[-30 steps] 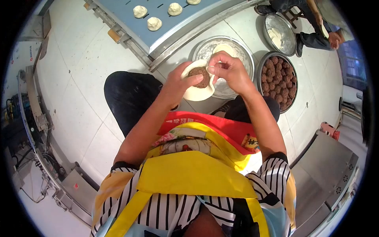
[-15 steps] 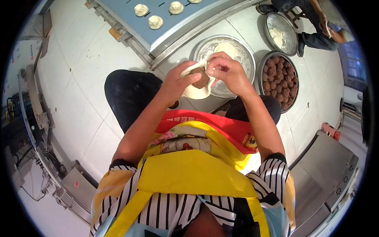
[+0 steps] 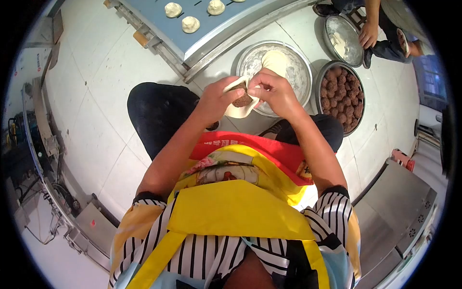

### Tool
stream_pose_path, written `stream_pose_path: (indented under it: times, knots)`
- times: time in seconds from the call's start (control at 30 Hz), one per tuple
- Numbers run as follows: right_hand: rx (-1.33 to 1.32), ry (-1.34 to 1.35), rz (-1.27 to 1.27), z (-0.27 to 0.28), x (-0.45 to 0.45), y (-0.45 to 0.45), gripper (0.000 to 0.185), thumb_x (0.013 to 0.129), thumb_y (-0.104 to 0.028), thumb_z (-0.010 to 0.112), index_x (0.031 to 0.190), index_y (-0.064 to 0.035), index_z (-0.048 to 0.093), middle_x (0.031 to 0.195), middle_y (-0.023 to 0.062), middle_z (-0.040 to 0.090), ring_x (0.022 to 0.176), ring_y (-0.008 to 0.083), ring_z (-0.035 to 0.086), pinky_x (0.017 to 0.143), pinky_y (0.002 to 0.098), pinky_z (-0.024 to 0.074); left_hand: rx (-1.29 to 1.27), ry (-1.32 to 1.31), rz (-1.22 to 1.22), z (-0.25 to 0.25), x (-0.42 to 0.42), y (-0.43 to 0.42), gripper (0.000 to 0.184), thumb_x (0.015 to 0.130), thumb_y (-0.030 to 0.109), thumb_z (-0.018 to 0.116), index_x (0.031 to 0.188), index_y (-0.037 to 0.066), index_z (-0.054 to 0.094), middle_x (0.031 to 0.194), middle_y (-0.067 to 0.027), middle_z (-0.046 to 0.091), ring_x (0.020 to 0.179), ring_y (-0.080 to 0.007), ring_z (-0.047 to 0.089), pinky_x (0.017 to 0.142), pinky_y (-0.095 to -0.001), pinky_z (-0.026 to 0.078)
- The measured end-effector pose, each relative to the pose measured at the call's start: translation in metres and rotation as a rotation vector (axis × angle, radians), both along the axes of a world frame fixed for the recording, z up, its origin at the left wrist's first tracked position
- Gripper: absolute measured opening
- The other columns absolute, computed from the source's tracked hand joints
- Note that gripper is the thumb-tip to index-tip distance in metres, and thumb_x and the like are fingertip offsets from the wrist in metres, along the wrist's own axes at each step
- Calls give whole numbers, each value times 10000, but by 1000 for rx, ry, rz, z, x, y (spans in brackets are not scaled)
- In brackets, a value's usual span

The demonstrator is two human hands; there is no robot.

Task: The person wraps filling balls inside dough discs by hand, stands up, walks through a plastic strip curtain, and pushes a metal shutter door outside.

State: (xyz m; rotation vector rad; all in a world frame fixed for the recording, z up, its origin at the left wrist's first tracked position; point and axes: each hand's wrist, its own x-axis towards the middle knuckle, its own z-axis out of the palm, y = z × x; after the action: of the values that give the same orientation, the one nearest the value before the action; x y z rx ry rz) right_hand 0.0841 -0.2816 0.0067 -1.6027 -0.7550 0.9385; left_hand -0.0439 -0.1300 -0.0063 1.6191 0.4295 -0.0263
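Note:
A round dough wrapper (image 3: 237,111) with a brown ball of filling (image 3: 242,100) in its middle is held between my hands. My left hand (image 3: 216,98) cups it from the left, its thumb lying over the filling. With thumb and fingers pinched, my right hand (image 3: 273,91) grips the wrapper's right edge, which is gathered up beside the filling. Just beyond my hands, a floury metal basin (image 3: 299,72) holds a stack of flat dough wrappers (image 3: 275,61). To its right stands a round tub (image 3: 319,91) full of brown filling balls (image 3: 340,98).
A blue board (image 3: 161,21) in a metal frame carries several filled buns (image 3: 190,24). At the upper right another person's hand (image 3: 368,33) is by a second basin (image 3: 355,60) with wrappers. A steel cabinet (image 3: 399,192) stands on the right.
The wrapper's edge has come up further around the filling, with my right hand pinching slightly more to the left. The other person's hand has reached down to the second basin.

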Motion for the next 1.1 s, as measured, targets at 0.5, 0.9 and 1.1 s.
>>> stream_pose_path:
  times: [0.5,0.9,1.1]
  knots:
    - [-68,167,-166,-15,-5,-6,108,822,-38,650,909,5,603,817,50,555,613,101,541,513,239,511,-449,-130,285,-17,-3,-18,360,818,136,627,1151,14,563,1019,-63,609,915,-133,579,830,-268,455]
    - [-103,18,-195,9,-19,2,74,813,-23,654,847,25,609,864,44,524,604,107,569,494,223,501,-434,-44,323,-26,4,-19,322,818,95,631,1111,-26,577,926,-87,640,788,-140,609,719,-262,487]
    - [-79,12,-169,-2,-20,4,67,810,-12,654,838,30,609,812,36,510,588,108,559,480,223,487,-156,-16,317,-25,5,-20,301,806,146,637,1066,-4,636,891,-100,671,771,-137,623,723,-266,484]
